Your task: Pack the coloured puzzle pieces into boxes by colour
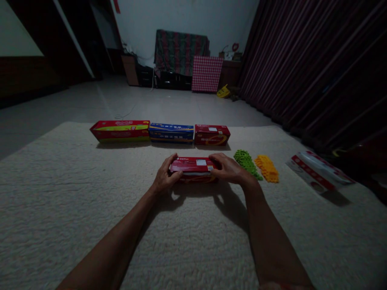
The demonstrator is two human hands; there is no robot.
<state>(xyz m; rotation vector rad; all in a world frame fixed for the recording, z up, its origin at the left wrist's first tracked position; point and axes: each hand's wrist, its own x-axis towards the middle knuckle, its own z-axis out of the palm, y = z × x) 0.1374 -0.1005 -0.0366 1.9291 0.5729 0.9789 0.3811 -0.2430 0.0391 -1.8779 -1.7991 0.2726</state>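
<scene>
A small red cardboard box (193,164) with a white label on top rests on the pale quilted mat, and its lid edge shows a thin white gap along the front. My left hand (165,175) grips its left end, thumb along the front edge. At the right end, my right hand (227,168) holds the box with thumb in front and fingers over the top. Behind it stand three boxes in a row: a long red and yellow box (123,131), a blue box (171,133) and another red box (212,135).
Right of my hands lie a green knobbly plastic piece (247,163) and an orange one (267,168). Farther right is a red and white plastic package (317,171). The quilted mat (75,193) covers the floor; a dark curtain (302,60) hangs at the right.
</scene>
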